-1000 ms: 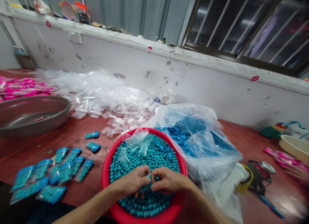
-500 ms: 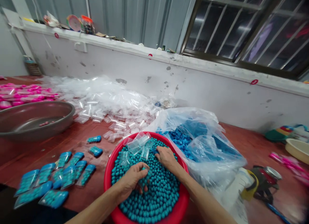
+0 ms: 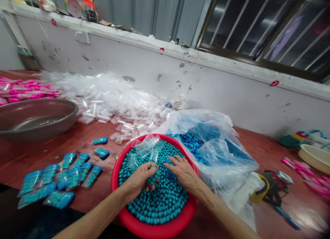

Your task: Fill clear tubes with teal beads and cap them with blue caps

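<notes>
A red basin (image 3: 154, 230) full of round teal beads (image 3: 154, 211) stands in front of me. Over its left half, my left hand (image 3: 141, 177) pinches a small clear pouch (image 3: 152, 179) with teal beads inside. My right hand (image 3: 183, 172) is to the right of it, fingers curled around a blue plastic cap (image 3: 169, 171), partly hidden by the fingers. Several empty clear pouches (image 3: 146, 147) lie on the beads toward the back rim. Left of the basin, several filled pouches with blue caps (image 3: 73, 177) rest on the red table (image 3: 110, 211).
Behind the basin spreads a heap of clear pouches (image 3: 113, 98). A plastic bag of blue caps (image 3: 192, 143) touches the basin's right side. A grey basin (image 3: 38, 129) and pink items (image 3: 23, 89) are at left. A headlamp-like object (image 3: 275, 184) and cream bowl (image 3: 316, 158) sit at right.
My right hand has turned and drawn nearer me, and the blue cap now shows under its fingers. The left hand still holds its pouch. The view has tilted down slightly.
</notes>
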Motion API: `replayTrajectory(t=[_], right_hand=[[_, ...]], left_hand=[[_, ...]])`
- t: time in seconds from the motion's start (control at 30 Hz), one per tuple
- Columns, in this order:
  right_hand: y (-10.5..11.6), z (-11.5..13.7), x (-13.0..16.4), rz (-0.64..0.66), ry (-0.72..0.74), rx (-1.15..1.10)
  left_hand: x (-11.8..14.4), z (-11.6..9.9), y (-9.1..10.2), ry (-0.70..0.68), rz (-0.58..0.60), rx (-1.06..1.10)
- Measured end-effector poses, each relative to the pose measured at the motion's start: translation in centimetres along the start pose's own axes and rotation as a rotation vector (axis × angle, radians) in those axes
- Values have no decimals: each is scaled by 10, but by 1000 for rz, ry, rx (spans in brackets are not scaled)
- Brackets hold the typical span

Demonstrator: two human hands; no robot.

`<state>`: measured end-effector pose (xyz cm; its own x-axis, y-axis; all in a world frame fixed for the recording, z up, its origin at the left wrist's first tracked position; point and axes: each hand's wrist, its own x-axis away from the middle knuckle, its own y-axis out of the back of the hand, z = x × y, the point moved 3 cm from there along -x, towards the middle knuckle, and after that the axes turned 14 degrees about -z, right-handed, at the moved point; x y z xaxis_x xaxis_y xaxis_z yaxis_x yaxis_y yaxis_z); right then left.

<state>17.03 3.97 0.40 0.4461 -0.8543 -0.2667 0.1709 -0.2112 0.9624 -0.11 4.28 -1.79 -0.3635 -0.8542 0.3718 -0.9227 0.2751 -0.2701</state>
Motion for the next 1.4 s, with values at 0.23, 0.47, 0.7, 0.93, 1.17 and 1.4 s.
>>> replayTrajectory(t=[0.23, 0.47, 0.7, 0.93, 1.17, 1.4], right_hand=[[0, 7, -8, -82, -213, -235], [-1, 28, -1, 79, -537, -1149], [-7, 32, 1, 4, -608, -1113], [-6, 46, 13, -197, -296, -398], [4, 39, 19, 8, -458, -860], [-7, 40, 17, 61, -569, -1031]], left_hand=[[1, 3, -4, -41, 79, -64], [4, -2, -10, -190, 18, -248], [4, -2, -11, -216, 34, -257], [2, 0, -11, -187, -15, -233], [1, 2, -11, -181, 47, -247], [9, -2, -15, -201, 82, -255]])
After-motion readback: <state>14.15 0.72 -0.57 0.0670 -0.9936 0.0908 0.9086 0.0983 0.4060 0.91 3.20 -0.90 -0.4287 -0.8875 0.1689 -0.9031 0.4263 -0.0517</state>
